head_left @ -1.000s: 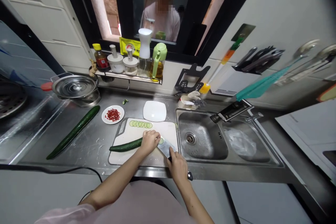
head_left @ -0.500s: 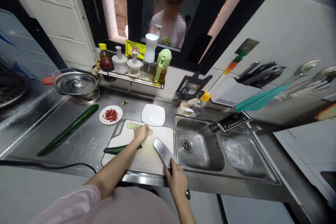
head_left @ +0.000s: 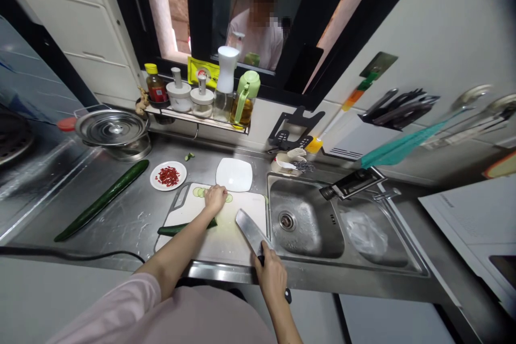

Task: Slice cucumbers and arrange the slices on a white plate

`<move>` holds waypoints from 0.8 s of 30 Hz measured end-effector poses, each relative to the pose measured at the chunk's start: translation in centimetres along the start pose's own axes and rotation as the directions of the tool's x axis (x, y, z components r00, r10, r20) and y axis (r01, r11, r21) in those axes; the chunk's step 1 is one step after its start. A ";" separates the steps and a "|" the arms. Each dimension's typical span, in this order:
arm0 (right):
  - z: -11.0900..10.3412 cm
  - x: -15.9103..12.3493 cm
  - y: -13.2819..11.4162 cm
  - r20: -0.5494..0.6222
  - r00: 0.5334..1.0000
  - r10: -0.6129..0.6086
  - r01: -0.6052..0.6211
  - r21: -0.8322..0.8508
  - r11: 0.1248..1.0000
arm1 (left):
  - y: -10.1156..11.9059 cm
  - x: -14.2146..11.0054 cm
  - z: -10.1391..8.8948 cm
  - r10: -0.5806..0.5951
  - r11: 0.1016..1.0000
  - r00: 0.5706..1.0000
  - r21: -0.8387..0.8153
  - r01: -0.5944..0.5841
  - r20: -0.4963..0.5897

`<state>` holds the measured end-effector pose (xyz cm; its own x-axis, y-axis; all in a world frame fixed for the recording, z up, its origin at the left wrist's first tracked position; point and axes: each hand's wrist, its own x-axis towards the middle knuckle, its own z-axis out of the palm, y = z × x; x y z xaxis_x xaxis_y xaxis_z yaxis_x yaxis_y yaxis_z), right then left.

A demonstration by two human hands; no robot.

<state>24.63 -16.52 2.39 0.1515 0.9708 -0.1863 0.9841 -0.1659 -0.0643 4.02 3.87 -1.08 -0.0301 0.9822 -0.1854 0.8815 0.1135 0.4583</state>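
Cucumber slices (head_left: pixel 197 192): row on cutting board (head_left: pixel 228 244); probably light, slippery, fragile; best taken by the edges. Left hand (head_left: pixel 215 199): over the row, finger closure cannot be told. Right hand (head_left: pixel 272 274): fingers grasping knife (head_left: pixel 250 230). Cut cucumber (head_left: pixel 175 229): likely stiff.

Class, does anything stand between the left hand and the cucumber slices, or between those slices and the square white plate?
Nothing visible stands in the way. The left hand is over the row of cucumber slices, hiding the middle ones. Between the row and the square white plate, only the cutting board shows.
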 end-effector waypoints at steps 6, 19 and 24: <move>0.0 0.1 -0.2 0.004 1.000 0.006 -0.006 0.018 1.000 | 0.0 -0.2 0.1 0.022 0.999 1.000 0.024 -0.021 -0.016; -0.8 0.7 -0.8 0.061 0.997 0.045 -0.052 0.117 0.992 | -1.9 -4.8 -1.9 -0.007 0.993 1.000 -0.114 0.004 -0.030; -1.1 1.3 -1.4 0.060 0.997 0.038 -0.049 0.195 0.979 | -4.3 -9.2 -2.6 0.027 0.997 0.999 -0.073 -0.026 0.020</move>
<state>23.59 -14.81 3.32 0.1832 0.9516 -0.2467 0.9382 -0.2442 -0.2453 -0.75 -5.27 0.89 0.0038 0.9817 -0.1905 0.8451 0.0987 0.5254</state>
